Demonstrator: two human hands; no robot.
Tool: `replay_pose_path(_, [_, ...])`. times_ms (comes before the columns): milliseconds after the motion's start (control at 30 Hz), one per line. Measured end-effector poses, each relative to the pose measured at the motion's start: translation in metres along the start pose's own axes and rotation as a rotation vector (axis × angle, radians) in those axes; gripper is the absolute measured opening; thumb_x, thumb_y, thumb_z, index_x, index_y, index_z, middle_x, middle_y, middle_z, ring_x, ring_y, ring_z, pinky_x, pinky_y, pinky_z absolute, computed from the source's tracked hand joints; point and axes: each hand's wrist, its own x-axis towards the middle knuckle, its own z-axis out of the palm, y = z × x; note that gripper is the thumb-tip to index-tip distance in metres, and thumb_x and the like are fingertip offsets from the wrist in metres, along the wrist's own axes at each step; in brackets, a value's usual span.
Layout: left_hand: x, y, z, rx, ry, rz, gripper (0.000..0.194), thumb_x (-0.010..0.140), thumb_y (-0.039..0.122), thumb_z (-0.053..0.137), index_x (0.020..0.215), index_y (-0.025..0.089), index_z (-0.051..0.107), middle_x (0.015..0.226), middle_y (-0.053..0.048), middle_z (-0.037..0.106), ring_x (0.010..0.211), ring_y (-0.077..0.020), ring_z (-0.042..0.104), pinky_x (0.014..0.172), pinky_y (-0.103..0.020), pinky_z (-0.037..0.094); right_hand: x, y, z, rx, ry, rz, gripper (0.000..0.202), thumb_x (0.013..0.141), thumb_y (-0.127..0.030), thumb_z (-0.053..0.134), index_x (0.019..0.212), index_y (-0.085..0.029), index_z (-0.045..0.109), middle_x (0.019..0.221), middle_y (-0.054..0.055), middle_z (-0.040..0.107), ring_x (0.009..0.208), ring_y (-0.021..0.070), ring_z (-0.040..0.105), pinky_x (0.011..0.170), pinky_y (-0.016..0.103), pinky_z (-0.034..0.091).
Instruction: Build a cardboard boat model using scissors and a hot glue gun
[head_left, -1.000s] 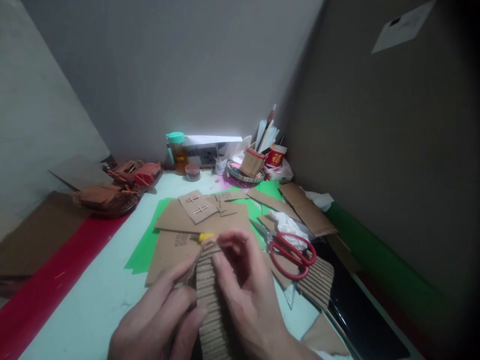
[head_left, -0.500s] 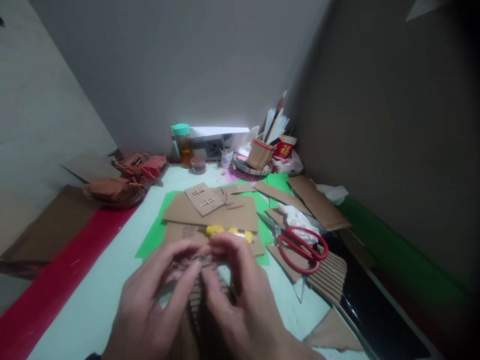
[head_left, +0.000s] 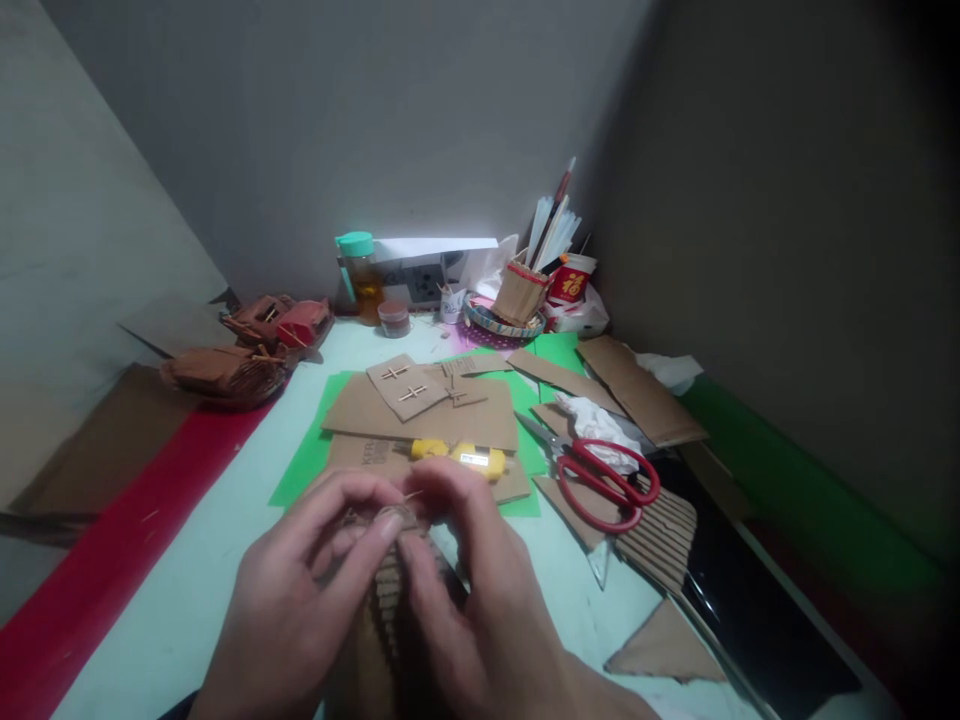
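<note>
Both hands meet at the near middle of the table, over a piece of corrugated cardboard (head_left: 388, 590) whose ridges run down toward me. My left hand (head_left: 315, 570) pinches the top end of this cardboard between thumb and fingers. From the other side my right hand (head_left: 469, 560) closes on the same end, thumb beside thumb. A thin pale stick tip shows between the fingertips; its rest is hidden. Just beyond my fingers lies a yellow glue gun (head_left: 457, 457), partly covered by my right hand. Behind it, a cardboard piece with stick crosses (head_left: 405, 387) rests on a larger cardboard sheet (head_left: 360, 415).
Red-handled scissors (head_left: 607, 485) lie to the right, among cardboard scraps, crumpled tissue (head_left: 600, 430) and a black glossy object (head_left: 757, 610). At the back stand a bottle (head_left: 365, 280), a small tub (head_left: 394, 318) and a stick holder (head_left: 521, 292). Brown models (head_left: 225, 375) sit at left.
The view has tilted slightly, so the table's things sit a little higher. My hands stay on the cardboard, with small finger shifts; the thin stick tip shows more clearly.
</note>
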Motion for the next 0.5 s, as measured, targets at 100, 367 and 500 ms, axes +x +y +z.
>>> replay_pose_path(100, [-0.001,0.003,0.001,-0.052,0.055,-0.048,0.015,0.077,0.041,0.075,0.08,0.027,0.07,0.086,0.001,0.07,0.077,-0.013,0.069,0.067,-0.012,0.055,0.003,-0.001,0.0,-0.005,0.012,0.026,0.038,0.089,-0.013,0.049,0.127,-0.019,0.048,0.116,0.011,0.063,0.104,0.0223,0.064,0.089,0.041,0.054])
replay_pose_path(367, [-0.001,0.002,-0.002,-0.09,0.151,-0.067,0.024,0.077,0.046,0.076,0.087,0.026,0.068,0.083,0.002,0.071,0.074,-0.0122,0.07,0.063,-0.011,0.055,0.008,-0.002,-0.004,0.004,-0.146,0.256,0.024,0.095,-0.034,0.053,0.112,-0.021,0.063,0.103,0.008,0.071,0.098,0.025,0.067,0.089,0.042,0.053])
replay_pose_path(500, [0.001,-0.006,-0.002,-0.106,0.216,0.023,0.026,0.078,0.037,0.077,0.097,0.027,0.063,0.087,0.003,0.067,0.085,-0.0106,0.07,0.076,-0.01,0.055,0.005,0.0,0.0,0.043,-0.127,0.198,0.022,0.097,-0.03,0.051,0.112,-0.026,0.066,0.098,0.004,0.073,0.095,0.0233,0.069,0.09,0.038,0.055])
